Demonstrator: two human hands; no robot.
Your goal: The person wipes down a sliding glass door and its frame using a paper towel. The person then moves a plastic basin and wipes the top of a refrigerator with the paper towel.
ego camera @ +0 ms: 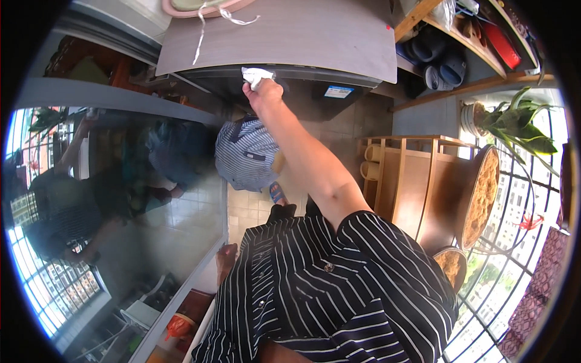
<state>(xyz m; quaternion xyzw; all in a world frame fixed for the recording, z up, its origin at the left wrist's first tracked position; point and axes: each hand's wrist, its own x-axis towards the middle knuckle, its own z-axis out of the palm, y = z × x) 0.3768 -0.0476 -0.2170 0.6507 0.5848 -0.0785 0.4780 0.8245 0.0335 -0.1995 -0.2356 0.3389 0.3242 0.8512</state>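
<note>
My right hand (265, 93) reaches forward from the right side and grips a crumpled white cloth or tissue (258, 76). It is at the upper front edge of a black appliance (299, 86), just below the overhanging grey board (281, 36). A blue label with writing is stuck on the appliance's front. My left hand (227, 256) shows only in part, low beside my striped shirt and near the frame of the glass panel; its fingers are unclear. Beneath my right forearm is a blue-and-white striped fabric item (245, 156).
A large reflective glass panel (172, 218) fills the left. A wooden shelf unit (408, 181) with slippers stands at right, near round trays of brownish food (481, 197) and a potted plant (517, 122) by the barred window. Shoes (440, 75) sit on upper-right shelves.
</note>
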